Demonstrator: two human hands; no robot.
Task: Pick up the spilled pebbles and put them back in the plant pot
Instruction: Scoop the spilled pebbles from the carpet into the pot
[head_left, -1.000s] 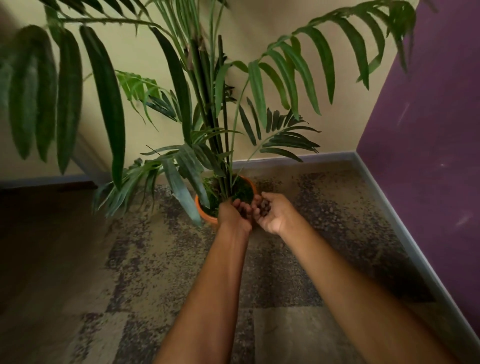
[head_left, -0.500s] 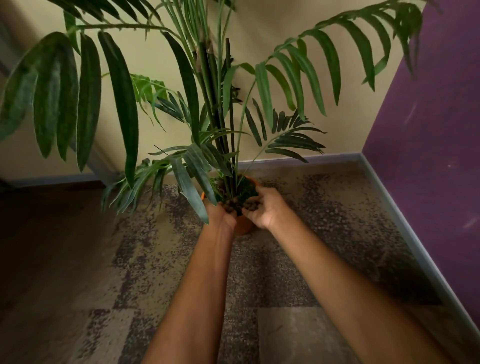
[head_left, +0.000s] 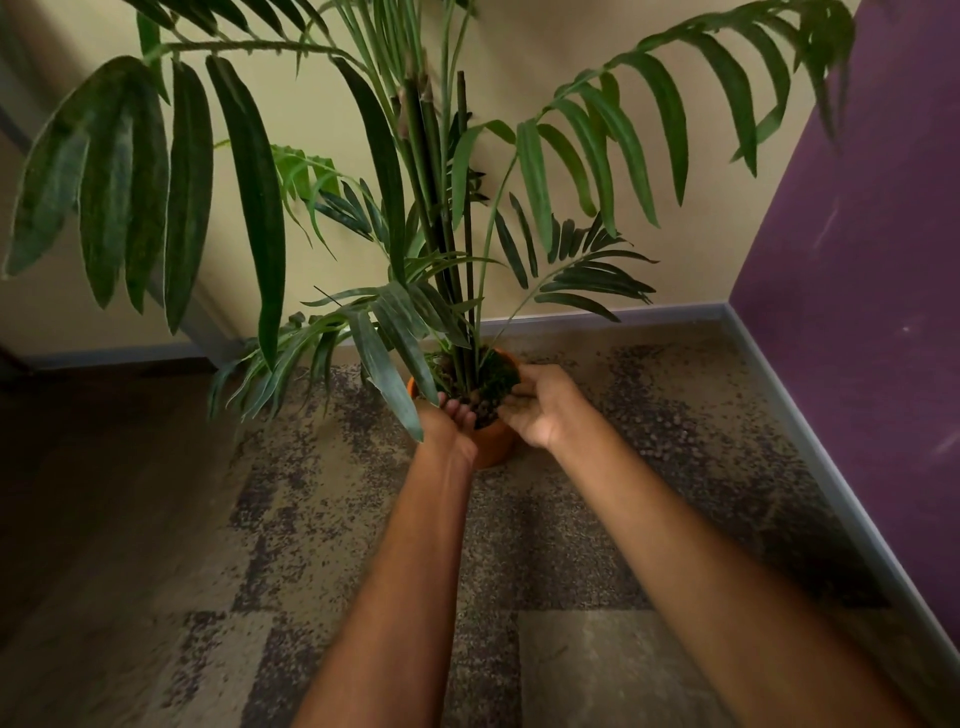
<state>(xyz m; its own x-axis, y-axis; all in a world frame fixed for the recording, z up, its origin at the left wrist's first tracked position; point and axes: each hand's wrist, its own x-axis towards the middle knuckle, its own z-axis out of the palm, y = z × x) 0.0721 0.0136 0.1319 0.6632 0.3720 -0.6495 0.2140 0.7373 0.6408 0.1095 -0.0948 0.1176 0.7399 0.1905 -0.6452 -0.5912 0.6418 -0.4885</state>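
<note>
Now the left hand (head_left: 448, 422) and right hand (head_left: 540, 405) are cupped half open over the orange plant pot (head_left: 493, 447) in the middle of the frame. Dark pebbles (head_left: 482, 408) sit between them, at the pot's top. A long green leaf (head_left: 387, 371) hangs over the left hand. Speckled carpet (head_left: 597, 545) lies all around, and a purple wall (head_left: 857, 286) stands at the right.

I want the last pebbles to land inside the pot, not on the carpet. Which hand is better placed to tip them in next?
The right hand, probably. It is cupped palm-up over the pot rim with pebbles at its fingertips. The left hand sits at the near rim, curled, back to the camera.
</note>
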